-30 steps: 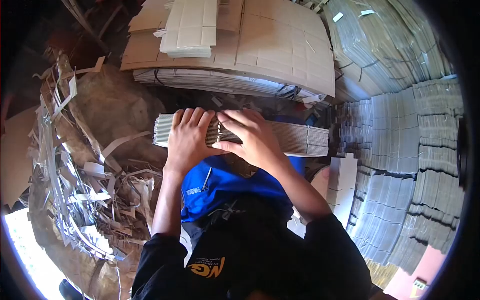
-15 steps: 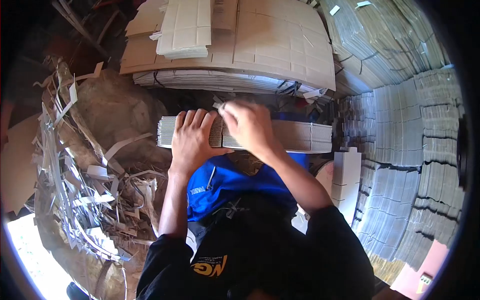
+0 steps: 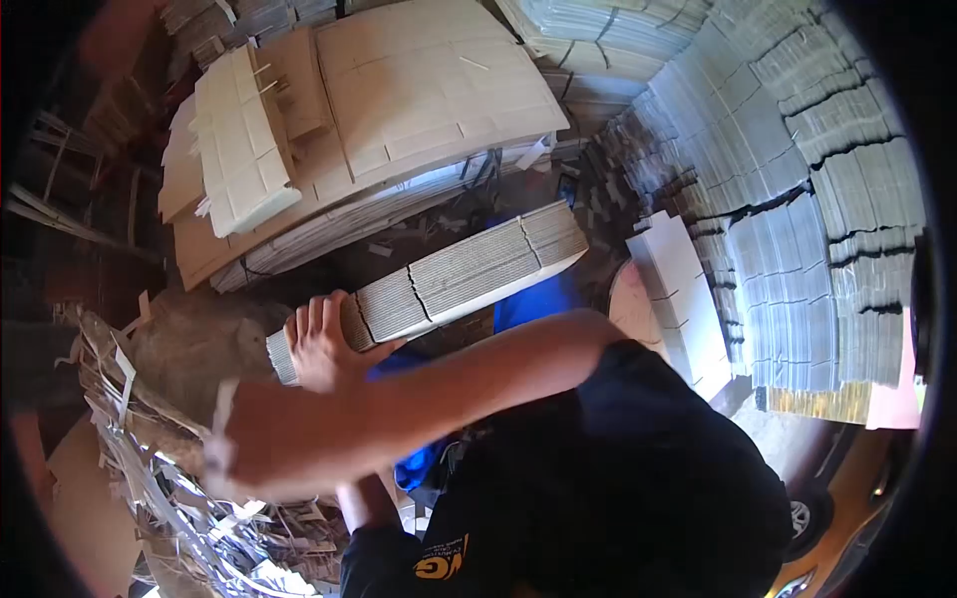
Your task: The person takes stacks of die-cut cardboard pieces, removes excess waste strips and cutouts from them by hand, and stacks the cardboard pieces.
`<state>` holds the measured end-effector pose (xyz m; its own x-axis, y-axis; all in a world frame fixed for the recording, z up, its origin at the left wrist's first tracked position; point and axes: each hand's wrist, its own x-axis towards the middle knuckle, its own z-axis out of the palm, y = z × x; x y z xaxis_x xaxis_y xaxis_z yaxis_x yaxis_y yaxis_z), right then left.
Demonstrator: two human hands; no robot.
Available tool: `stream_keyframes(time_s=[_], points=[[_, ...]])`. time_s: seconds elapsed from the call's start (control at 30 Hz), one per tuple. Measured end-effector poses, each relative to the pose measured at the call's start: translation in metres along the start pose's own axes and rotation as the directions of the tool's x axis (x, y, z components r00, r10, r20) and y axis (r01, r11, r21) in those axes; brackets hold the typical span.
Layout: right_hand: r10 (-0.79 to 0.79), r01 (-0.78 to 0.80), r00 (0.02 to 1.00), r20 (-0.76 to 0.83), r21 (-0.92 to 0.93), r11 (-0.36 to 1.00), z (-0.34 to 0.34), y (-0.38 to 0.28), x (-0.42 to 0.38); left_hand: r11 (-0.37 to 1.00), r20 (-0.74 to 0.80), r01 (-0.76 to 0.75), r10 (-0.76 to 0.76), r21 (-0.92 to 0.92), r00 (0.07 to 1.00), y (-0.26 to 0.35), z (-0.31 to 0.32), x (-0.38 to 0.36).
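A long stack of corrugated cardboard pieces [image 3: 464,271], pressed together with their edges up, lies tilted across my lap. Dark gaps split it into sections. My left hand [image 3: 324,344] is wrapped over its left end, fingers on the far side and thumb along the near side. Out to the left, my right hand [image 3: 264,439] is smeared by motion, its forearm crossing over my left arm. It is off the stack, close to a heap of cut cardboard strips [image 3: 189,508]. Whether it holds anything cannot be made out.
Beyond the stack stands a pile of large cardboard sheets [image 3: 429,85], with a smaller bundle [image 3: 239,149] on top. Bundled cardboard [image 3: 783,284] rises along the right side. A white cardboard piece [image 3: 678,289] stands near my right. Scraps litter the floor.
My right hand has left the stack and swung left across my left forearm. The view has turned, and the cardboard stack now slants. My left hand stays on the stack, nearer its left end.
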<state>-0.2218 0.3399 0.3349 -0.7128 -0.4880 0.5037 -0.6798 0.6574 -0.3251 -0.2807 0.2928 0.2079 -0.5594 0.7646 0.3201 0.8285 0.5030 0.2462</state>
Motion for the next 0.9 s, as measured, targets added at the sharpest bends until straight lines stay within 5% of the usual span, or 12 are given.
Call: stream_keyframes(time_s=[0.03,0.07,0.1,0.13,0.2,0.27,0.4,0.57,0.67,0.7,0.8,0.9], points=[[0.050,-0.082,0.978,-0.204,-0.150,0.985,-0.023,0.028,-0.024,1.000,-0.014,0.011,-0.011,-0.005,1.000,0.000,-0.001,-0.001],[0.201,-0.168,0.962,-0.184,0.176,0.970,-0.038,0.059,-0.043,1.000,-0.015,0.020,-0.020,-0.001,1.000,0.001,-0.003,-0.002],[0.155,-0.180,0.948,-0.279,-0.067,0.981,-0.042,0.093,-0.081,0.999,-0.015,0.032,-0.031,0.003,0.999,0.002,-0.006,-0.004],[0.427,-0.444,0.859,-0.283,0.006,0.896,-0.064,0.110,-0.120,0.999,-0.015,0.045,-0.045,0.006,0.999,0.003,-0.008,-0.006],[0.594,-0.613,0.790,-0.154,-0.156,0.775,-0.102,0.131,-0.192,0.997,-0.026,0.070,-0.071,-0.016,0.997,0.002,-0.011,-0.007],[0.713,-0.712,0.701,-0.007,-0.046,0.701,-0.114,0.137,-0.250,0.998,-0.003,0.050,-0.050,-0.040,0.999,0.002,-0.012,-0.006],[0.799,-0.758,0.595,-0.087,0.270,0.594,-0.104,0.129,-0.276,0.999,-0.002,0.012,-0.012,-0.036,1.000,0.006,-0.008,0.001],[0.792,-0.765,0.562,-0.238,0.214,0.607,-0.090,0.141,-0.292,0.999,0.015,0.023,-0.023,-0.034,1.000,0.014,-0.006,0.007],[0.858,-0.609,0.248,-0.450,0.616,0.499,-0.087,0.151,-0.302,0.999,0.027,0.003,-0.002,-0.037,1.000,0.016,-0.003,0.010],[0.858,-0.608,0.243,-0.452,0.618,0.498,-0.091,0.152,-0.304,0.999,0.030,-0.002,0.003,-0.036,1.000,0.018,-0.002,0.010],[0.715,-0.490,-0.094,-0.692,0.658,0.572,-0.101,0.153,-0.309,0.999,0.029,-0.032,0.033,-0.017,0.999,0.019,-0.002,0.009],[0.685,-0.471,-0.149,-0.714,0.660,0.586,-0.102,0.150,-0.292,0.999,0.048,-0.030,0.031,-0.013,0.998,0.021,-0.004,0.012]])
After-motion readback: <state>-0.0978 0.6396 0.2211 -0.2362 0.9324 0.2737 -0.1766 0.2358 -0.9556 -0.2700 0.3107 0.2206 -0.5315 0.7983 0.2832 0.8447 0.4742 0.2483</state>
